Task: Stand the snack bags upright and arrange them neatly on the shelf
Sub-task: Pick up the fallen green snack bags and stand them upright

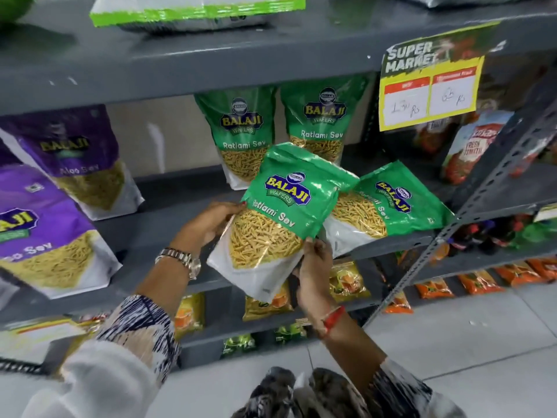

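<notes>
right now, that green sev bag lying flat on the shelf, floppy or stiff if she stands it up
Likely floppy: the lying green bag is thin glossy film, creased. Its loose sev would probably slump down, steadying it. The film looks slick, so it might slide on the grey shelf.

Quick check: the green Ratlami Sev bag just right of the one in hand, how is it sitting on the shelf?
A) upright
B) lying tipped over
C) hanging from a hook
B: the green Ratlami Sev bag lies tipped on the shelf, beside the bag held by both the left hand and the right hand.
</notes>
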